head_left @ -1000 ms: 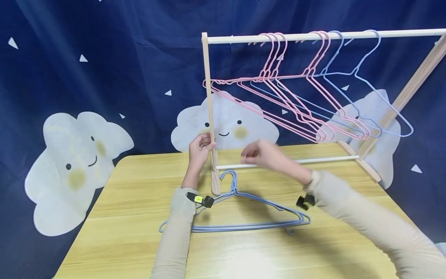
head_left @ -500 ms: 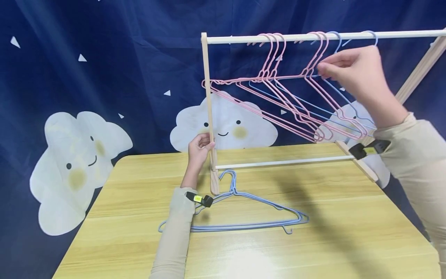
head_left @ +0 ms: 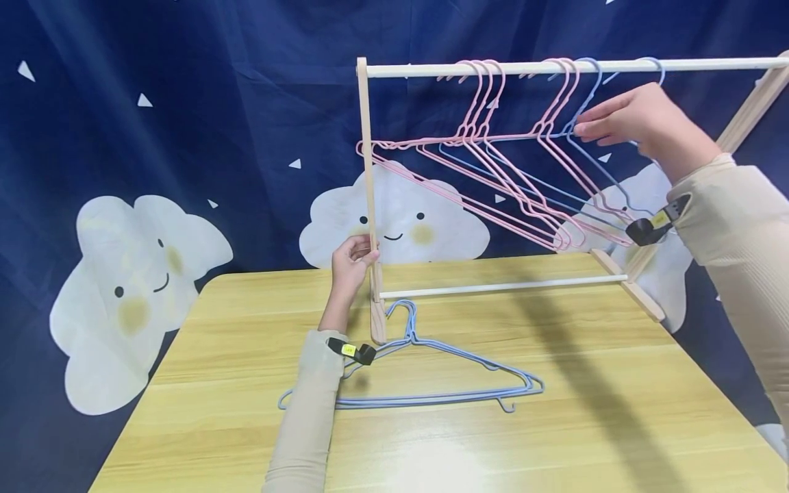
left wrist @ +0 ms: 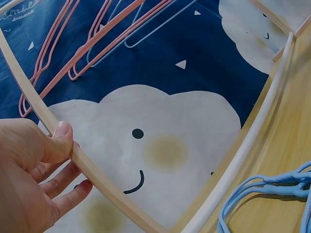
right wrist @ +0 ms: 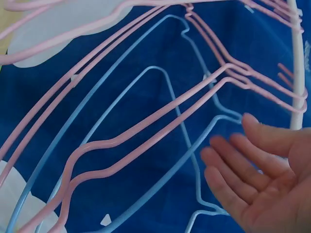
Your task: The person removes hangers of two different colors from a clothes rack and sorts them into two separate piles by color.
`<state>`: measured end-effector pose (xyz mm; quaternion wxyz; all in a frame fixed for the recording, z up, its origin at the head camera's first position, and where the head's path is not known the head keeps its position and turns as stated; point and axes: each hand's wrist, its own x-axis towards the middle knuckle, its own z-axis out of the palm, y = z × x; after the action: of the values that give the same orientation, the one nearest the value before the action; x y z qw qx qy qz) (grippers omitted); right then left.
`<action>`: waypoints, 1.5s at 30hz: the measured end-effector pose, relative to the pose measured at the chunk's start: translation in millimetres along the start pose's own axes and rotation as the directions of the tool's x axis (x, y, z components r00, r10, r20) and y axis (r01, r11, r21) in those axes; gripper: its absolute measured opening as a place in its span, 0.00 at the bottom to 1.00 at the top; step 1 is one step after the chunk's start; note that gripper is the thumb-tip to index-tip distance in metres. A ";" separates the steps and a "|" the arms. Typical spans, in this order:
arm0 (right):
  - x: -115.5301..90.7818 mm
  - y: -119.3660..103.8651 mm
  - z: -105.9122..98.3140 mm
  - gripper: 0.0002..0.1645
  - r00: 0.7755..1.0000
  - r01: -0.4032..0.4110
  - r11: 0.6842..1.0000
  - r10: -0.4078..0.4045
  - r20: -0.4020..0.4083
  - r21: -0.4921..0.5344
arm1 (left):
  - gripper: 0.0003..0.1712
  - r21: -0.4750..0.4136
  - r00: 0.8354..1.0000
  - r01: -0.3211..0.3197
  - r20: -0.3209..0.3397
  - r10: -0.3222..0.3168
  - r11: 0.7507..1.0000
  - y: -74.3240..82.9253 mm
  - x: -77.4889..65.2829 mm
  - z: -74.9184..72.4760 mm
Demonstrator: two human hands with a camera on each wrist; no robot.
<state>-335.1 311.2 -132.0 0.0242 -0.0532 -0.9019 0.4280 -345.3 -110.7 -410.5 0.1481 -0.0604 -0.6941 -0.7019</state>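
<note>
In the head view my left hand [head_left: 351,263] grips the left wooden post [head_left: 368,185] of a hanger rack, thumb on one side and fingers behind it. My right hand [head_left: 631,123] is raised under the top rail. Its thumb and index finger pinch the neck of a blue hanger [head_left: 592,154] that hangs from the rail. In the right wrist view the thumb [right wrist: 272,136] covers that neck and the other fingers are loosely bent. Several pink hangers [head_left: 481,127] hang to the left, and another blue hanger is partly hidden behind my right hand.
Several blue hangers [head_left: 444,400] lie stacked on the wooden table [head_left: 234,356] in front of the rack's left foot. The white top rail [head_left: 425,70] spans above, and a white lower bar [head_left: 505,287] runs low along the table. A dark curtain [head_left: 259,123] with clouds stands behind.
My right hand has risen from low over the table to the right, up to the hanging blue hangers, and come to the neck of one. The left hand has stayed on the post.
</note>
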 end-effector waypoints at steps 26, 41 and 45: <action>15.0 -7.2 -40.4 0.11 0.980 -0.043 0.990 0.016 0.196 0.136 | 0.17 0.016 1.000 0.004 0.005 -0.004 1.000 -1.7 -1.3 1.3; -7.4 66.8 -57.3 0.12 0.989 -0.005 0.989 -0.017 0.145 0.151 | 0.17 -0.009 1.000 -0.004 -0.007 0.004 1.000 -3.2 0.9 -1.4; -9.4 89.8 -44.9 0.15 0.985 -0.007 0.991 -0.016 0.170 0.134 | 0.18 -0.014 1.000 0.007 -0.009 -0.008 1.000 -3.4 1.3 -1.1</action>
<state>-315.0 401.1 -173.1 -0.0487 -0.0125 -0.8700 0.4904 -347.5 -112.0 -413.4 0.1482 -0.0555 -0.6888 -0.7075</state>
